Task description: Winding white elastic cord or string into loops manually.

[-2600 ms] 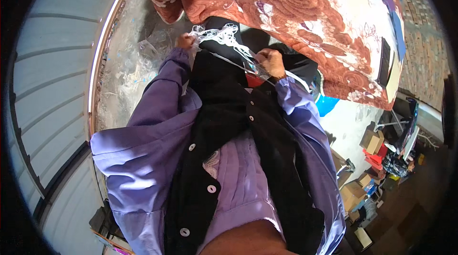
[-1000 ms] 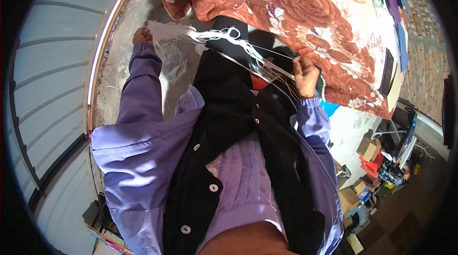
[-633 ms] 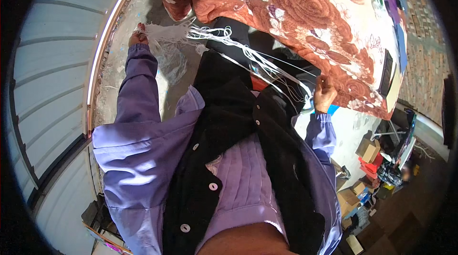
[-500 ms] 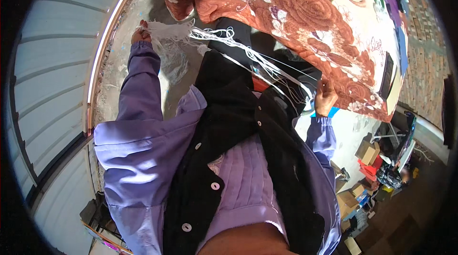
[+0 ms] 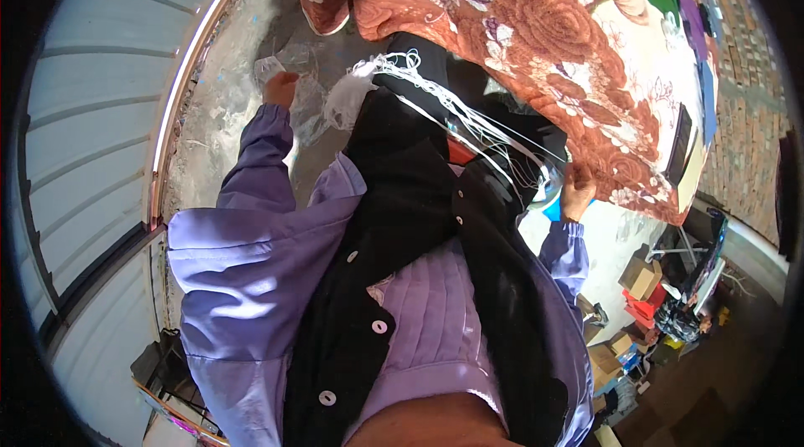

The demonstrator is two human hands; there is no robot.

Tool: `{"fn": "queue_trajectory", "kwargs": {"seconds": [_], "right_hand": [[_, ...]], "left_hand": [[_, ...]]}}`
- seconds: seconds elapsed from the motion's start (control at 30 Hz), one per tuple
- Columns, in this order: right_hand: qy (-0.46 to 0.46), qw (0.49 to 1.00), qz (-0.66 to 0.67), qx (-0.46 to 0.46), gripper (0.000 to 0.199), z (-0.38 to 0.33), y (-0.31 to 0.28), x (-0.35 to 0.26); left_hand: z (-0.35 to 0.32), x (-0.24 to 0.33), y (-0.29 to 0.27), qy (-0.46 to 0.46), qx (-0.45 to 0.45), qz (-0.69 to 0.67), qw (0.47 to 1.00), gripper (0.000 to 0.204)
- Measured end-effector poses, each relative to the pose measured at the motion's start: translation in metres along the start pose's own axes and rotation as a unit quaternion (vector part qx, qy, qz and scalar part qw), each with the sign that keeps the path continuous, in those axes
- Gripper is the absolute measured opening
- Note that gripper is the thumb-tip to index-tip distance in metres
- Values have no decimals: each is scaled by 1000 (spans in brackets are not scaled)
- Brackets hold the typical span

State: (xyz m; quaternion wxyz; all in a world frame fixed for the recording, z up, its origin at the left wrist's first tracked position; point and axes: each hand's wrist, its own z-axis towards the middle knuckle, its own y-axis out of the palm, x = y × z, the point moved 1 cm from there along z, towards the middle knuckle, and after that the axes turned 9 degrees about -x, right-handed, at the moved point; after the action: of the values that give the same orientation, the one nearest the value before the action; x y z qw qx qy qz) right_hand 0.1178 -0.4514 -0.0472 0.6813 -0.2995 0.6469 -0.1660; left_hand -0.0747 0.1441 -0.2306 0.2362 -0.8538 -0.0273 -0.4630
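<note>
A loose bundle of white strings [image 5: 444, 100] lies across my lap over black trousers [image 5: 377, 125]. Its fluffy white end [image 5: 347, 100] hangs beside my left knee. My right hand [image 5: 577, 189] pinches strands at the other end, near the edge of the cover. To the left of the bundle, my left hand [image 5: 280, 89] has its fingers curled, apart from the fluffy end. Thin clear plastic [image 5: 310, 91] shows just beside and behind that hand. Whether its fingers hold a bit of it is too small to make out.
A brown floral blanket [image 5: 544, 20] drapes over a surface in front of me. On it at the right lies a dark flat object [image 5: 680, 141]. Light panels [image 5: 109, 87] line the left side. Cardboard boxes [image 5: 641, 278] and black bags [image 5: 677, 320] stand at lower right.
My left hand has let go of the fluffy string end and moved slightly right and down. That end has dropped beside my knee. My right hand has shifted slightly down.
</note>
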Motion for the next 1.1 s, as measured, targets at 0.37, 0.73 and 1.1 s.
{"fn": "queue_trajectory", "kwargs": {"seconds": [0.37,0.73,1.1], "right_hand": [[40,996,-63,-45,9,3,9,3],[8,994,-83,-65,8,3,15,23],[79,992,-71,-69,7,-6,16,24]], "left_hand": [[84,20,96,-209,-190,-199,938,28],[89,14,109,264,-30,13,964,33],[117,-19,101,177,-21,168,969,19]]}}
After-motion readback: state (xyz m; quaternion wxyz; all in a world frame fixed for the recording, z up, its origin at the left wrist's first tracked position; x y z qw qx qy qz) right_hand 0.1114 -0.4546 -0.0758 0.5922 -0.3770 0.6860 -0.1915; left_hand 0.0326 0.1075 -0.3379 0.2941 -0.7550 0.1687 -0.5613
